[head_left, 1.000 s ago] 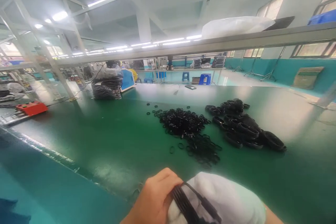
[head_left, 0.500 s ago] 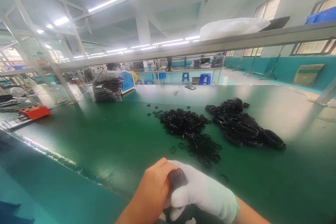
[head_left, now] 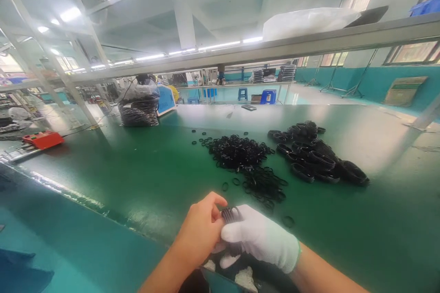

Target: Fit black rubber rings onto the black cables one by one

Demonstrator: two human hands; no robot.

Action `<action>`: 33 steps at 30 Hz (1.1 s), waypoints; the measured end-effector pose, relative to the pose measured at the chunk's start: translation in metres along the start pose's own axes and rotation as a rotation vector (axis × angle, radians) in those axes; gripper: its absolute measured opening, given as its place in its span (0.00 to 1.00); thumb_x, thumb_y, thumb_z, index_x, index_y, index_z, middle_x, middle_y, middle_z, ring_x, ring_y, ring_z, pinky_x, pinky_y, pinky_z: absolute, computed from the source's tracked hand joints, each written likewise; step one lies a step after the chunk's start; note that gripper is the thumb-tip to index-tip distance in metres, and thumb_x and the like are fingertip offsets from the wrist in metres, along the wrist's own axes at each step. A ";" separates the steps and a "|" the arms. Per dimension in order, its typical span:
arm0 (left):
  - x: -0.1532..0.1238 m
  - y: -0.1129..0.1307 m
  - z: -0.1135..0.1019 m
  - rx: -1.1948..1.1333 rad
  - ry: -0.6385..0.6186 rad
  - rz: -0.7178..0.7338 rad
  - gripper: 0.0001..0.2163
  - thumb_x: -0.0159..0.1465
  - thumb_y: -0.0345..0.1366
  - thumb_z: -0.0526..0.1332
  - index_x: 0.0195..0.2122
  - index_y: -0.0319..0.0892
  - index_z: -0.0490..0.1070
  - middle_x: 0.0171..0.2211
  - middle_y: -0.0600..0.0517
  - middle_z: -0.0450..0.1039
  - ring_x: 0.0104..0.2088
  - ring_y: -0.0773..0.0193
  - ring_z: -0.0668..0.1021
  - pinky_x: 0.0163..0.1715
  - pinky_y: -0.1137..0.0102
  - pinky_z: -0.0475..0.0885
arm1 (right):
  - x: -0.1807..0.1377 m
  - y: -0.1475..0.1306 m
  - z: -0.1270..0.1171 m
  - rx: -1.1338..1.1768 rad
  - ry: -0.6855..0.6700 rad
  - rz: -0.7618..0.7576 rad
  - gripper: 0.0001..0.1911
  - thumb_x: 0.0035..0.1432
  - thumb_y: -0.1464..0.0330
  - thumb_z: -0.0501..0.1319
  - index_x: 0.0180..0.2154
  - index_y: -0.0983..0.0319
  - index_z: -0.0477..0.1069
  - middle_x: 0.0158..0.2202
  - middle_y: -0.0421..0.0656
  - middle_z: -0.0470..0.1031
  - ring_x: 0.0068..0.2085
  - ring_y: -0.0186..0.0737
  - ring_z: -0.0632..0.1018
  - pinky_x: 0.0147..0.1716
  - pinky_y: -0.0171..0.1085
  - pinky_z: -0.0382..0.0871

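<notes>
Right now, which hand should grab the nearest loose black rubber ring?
Likely right: both grip the black ring bundle, but the white-gloved right hand is nearer the loose ring than the bare left hand.

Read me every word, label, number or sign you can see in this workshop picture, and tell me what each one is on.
No text can be read.
On the cardboard box by the right wall: a green label, too blurred to read.
On the red box at far left: marks too small to read.
On the black rings pinched between the left hand and the right hand: nothing visible.
</notes>
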State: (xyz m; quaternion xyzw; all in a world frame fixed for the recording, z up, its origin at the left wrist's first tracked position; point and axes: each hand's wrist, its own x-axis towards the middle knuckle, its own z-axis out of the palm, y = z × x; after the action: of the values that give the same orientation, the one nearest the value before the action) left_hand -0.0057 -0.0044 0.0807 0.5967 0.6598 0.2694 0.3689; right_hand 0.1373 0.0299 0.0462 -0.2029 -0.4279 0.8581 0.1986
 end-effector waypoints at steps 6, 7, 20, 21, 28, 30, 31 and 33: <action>0.002 0.003 0.002 0.224 0.054 0.011 0.04 0.53 0.29 0.53 0.26 0.45 0.65 0.20 0.58 0.68 0.22 0.68 0.68 0.20 0.75 0.57 | 0.001 0.007 -0.002 0.043 -0.047 0.015 0.21 0.45 0.64 0.66 0.40 0.70 0.71 0.30 0.48 0.73 0.32 0.41 0.77 0.30 0.37 0.72; 0.002 0.004 0.001 0.233 0.071 0.023 0.05 0.53 0.28 0.53 0.25 0.44 0.66 0.21 0.57 0.69 0.22 0.67 0.69 0.20 0.75 0.57 | 0.000 0.008 -0.003 0.062 -0.048 0.004 0.21 0.45 0.64 0.66 0.41 0.70 0.71 0.30 0.48 0.73 0.33 0.41 0.77 0.30 0.37 0.71; -0.001 -0.005 0.010 0.232 0.146 0.016 0.07 0.55 0.28 0.53 0.26 0.44 0.69 0.21 0.56 0.70 0.24 0.65 0.72 0.22 0.74 0.62 | 0.000 0.007 0.001 -0.008 0.010 0.047 0.19 0.44 0.64 0.65 0.36 0.71 0.72 0.27 0.47 0.74 0.30 0.39 0.77 0.29 0.34 0.70; -0.001 -0.006 0.011 0.235 0.164 0.045 0.10 0.54 0.26 0.53 0.31 0.44 0.72 0.23 0.55 0.71 0.24 0.66 0.72 0.24 0.73 0.64 | 0.000 0.008 0.001 -0.018 -0.005 0.048 0.19 0.44 0.64 0.65 0.36 0.71 0.71 0.26 0.47 0.74 0.29 0.38 0.77 0.28 0.33 0.70; -0.003 -0.016 0.015 0.226 0.227 0.353 0.19 0.55 0.19 0.49 0.35 0.44 0.76 0.31 0.52 0.70 0.31 0.67 0.75 0.31 0.74 0.69 | 0.006 0.009 0.001 -0.046 -0.040 0.082 0.12 0.41 0.66 0.64 0.28 0.70 0.71 0.24 0.46 0.72 0.21 0.30 0.71 0.13 0.26 0.63; -0.002 -0.019 0.015 0.236 0.248 0.375 0.18 0.55 0.19 0.50 0.35 0.43 0.76 0.31 0.52 0.71 0.30 0.66 0.75 0.30 0.74 0.69 | 0.006 0.009 0.001 -0.083 -0.004 0.088 0.11 0.41 0.67 0.62 0.26 0.71 0.72 0.24 0.46 0.72 0.19 0.28 0.69 0.10 0.24 0.58; -0.001 -0.021 0.015 0.238 0.247 0.398 0.19 0.55 0.19 0.50 0.37 0.43 0.76 0.32 0.52 0.71 0.31 0.66 0.75 0.31 0.73 0.70 | 0.005 0.009 0.000 -0.083 0.010 0.097 0.12 0.41 0.66 0.62 0.25 0.71 0.72 0.23 0.46 0.72 0.18 0.27 0.68 0.09 0.24 0.57; 0.001 -0.025 0.015 0.234 0.231 0.480 0.20 0.55 0.19 0.50 0.40 0.44 0.75 0.32 0.52 0.72 0.32 0.66 0.75 0.32 0.74 0.70 | 0.006 0.012 -0.001 -0.040 -0.004 0.144 0.15 0.41 0.64 0.62 0.26 0.73 0.73 0.22 0.46 0.71 0.16 0.28 0.68 0.09 0.24 0.58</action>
State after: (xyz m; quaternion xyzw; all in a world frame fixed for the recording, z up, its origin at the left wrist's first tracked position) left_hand -0.0082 -0.0087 0.0514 0.7395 0.5640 0.3372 0.1458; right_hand 0.1311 0.0268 0.0343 -0.2356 -0.4296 0.8618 0.1312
